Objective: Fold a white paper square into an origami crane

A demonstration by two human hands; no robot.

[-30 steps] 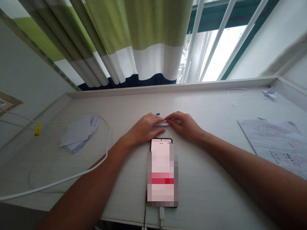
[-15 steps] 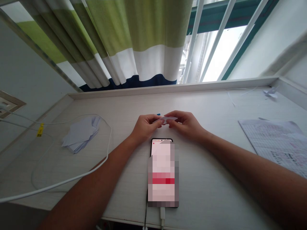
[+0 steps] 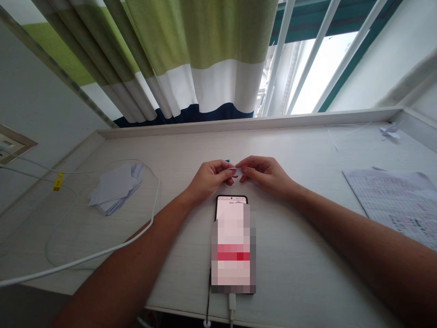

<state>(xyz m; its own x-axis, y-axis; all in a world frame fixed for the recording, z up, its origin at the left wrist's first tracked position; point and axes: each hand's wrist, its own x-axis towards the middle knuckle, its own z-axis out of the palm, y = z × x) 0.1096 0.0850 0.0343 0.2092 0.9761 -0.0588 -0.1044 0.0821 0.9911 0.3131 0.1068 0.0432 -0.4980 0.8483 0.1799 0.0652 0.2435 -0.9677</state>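
Observation:
Between my two hands is a small folded piece of white paper [image 3: 239,172], held just above the desk. My left hand [image 3: 212,178] pinches its left end, thumb on the near side. On the other end, the thumb and fingers of my right hand [image 3: 266,174] are closed. Part of the paper is hidden by the fingers. A small blue object [image 3: 227,161] shows just behind my left fingertips; its kind is too small to make out. Right below the hands lies a phone [image 3: 232,228] with a lit, blurred screen and a cable [image 3: 232,303] plugged into its near end.
A stack of white paper sheets [image 3: 114,187] lies at the left, with a white cord [image 3: 136,237] looping past it over my left forearm. Written-on lined sheets [image 3: 396,196] lie at the right. Paper scraps [image 3: 389,132] sit in the far right corner. A curtain [image 3: 205,45] hangs behind.
The paper has tilted and now looks flatter and more covered by the fingers. Both hands stay in nearly the same place, drawn slightly closer together. The view has shifted slightly.

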